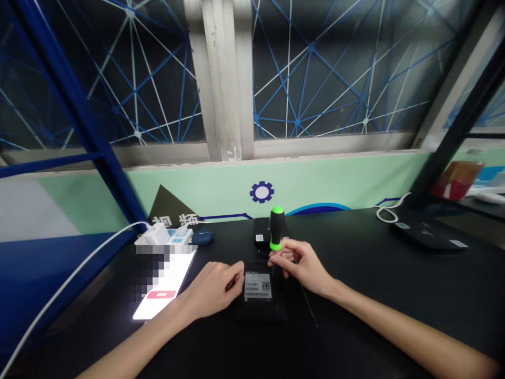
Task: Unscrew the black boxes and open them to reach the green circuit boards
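My right hand (303, 263) grips a screwdriver (277, 226) with a black and bright green handle. It stands upright with the handle on top, my fingers pinching it low near the shaft, and its tip reaches down toward the far edge of a flat black device (260, 310). A white printed label with a code square (258, 286) is on the device's upper face. At the device's left edge my left hand (221, 284) is closed, with thumb and curled index finger against the case. A thin dark rod or cord (309, 306) lies along the device's right side.
Behind the screwdriver sits a black box (260, 229). On the left are a lit tablet-like screen (181, 276), a power strip with a white charger (158, 233) and a dark blue item (202, 238). At right lies another black device (430, 234) near a white cable (387, 215).
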Demonstrator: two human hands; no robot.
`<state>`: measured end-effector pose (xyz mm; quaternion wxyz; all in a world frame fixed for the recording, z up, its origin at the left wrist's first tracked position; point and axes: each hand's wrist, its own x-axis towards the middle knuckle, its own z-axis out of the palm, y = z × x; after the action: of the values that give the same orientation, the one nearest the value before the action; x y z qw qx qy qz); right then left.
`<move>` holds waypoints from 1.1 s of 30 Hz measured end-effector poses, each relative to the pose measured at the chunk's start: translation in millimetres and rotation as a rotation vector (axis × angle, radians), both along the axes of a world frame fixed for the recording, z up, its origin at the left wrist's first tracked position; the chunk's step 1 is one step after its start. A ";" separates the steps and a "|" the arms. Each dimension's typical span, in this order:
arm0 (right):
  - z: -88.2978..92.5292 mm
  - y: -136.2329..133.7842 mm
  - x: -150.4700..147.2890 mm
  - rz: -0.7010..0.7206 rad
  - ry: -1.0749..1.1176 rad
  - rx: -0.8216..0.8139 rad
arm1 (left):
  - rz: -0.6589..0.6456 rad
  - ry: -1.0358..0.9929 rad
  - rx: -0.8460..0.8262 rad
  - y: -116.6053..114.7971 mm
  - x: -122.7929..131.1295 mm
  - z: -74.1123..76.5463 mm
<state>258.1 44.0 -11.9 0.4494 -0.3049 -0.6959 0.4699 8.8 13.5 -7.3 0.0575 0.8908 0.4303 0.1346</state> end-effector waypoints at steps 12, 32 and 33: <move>-0.5 0.3 -0.1 0.001 -0.007 -0.007 | 0.009 0.010 -0.040 0.4 -0.4 3.4; -0.6 -2.0 2.5 -0.011 -0.049 0.051 | 0.073 0.005 -0.108 1.0 -0.4 1.5; -1.2 -1.5 2.2 -0.035 -0.043 0.048 | 0.073 0.002 -0.113 1.2 -0.7 1.2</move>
<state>260.4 42.5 -13.0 0.4496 -0.3162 -0.7112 0.4382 8.1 14.8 -6.1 0.1023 0.8699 0.4694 0.1113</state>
